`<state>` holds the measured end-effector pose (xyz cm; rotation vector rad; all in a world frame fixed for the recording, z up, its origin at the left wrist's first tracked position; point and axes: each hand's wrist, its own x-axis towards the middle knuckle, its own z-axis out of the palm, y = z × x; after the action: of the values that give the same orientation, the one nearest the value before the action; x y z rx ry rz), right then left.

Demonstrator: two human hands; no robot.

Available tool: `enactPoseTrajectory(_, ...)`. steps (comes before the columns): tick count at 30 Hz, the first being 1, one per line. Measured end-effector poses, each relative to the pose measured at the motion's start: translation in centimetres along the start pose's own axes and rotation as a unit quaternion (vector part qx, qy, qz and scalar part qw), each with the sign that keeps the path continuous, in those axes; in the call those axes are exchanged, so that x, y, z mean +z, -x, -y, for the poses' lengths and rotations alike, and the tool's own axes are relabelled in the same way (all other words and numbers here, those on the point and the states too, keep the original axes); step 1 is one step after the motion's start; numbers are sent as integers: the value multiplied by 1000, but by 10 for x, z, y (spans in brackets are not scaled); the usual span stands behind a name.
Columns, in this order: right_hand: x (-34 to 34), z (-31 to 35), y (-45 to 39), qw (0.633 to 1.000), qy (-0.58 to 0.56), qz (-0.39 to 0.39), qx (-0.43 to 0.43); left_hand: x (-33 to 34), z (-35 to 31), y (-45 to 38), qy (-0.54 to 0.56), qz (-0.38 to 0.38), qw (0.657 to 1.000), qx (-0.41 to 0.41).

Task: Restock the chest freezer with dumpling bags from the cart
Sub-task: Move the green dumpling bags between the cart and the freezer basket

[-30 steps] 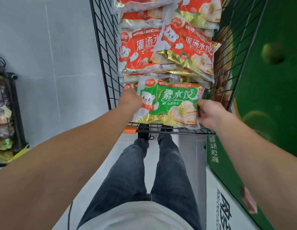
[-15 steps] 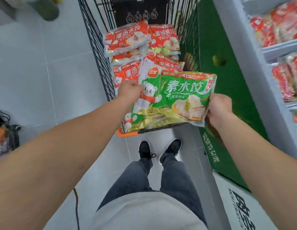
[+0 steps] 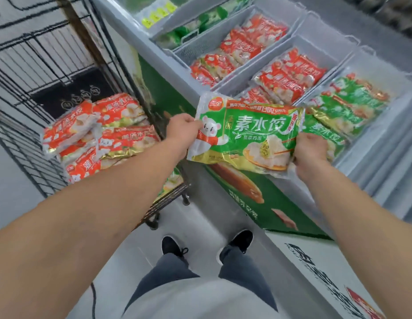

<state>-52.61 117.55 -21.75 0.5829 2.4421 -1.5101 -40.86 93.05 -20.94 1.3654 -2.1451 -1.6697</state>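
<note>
1. Mid-frame, one green bag hangs over the freezer rim, left hand pinching its left edge, right hand gripping its right edge.
2. At centre left, the cart holds at least five red bags, overlapping.
3. On the right, four freezer baskets show: two of red bags, two of green; the held bag hides part of the nearest green stack.
4. Below, two black shoes stand on grey floor.
</note>
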Motion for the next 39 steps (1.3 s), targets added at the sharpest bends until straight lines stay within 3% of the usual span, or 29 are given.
enactPoseTrajectory(7, -105, -2, -83, 998, -14, -65, 21, 141, -73, 5, -44, 57, 996, 45)
enactPoseTrajectory(10, -132, -3, -112, 995, 24, -88, 27, 182, -98, 1, -55, 76, 993, 67)
enactPoseTrajectory(14, -155, -9, -153, 995, -19, -94, 41, 232, -127, -12, -69, 110, 989, 72)
enactPoseTrajectory(23, -163, 13, -244, 981, -65, -158, 93, 327, -187, -85, -115, 173, 975, 77)
enactPoseTrajectory(39, -145, 30, -417, 956, 15, -238, 168, 502, -234, -223, -169, 253, 951, 48)
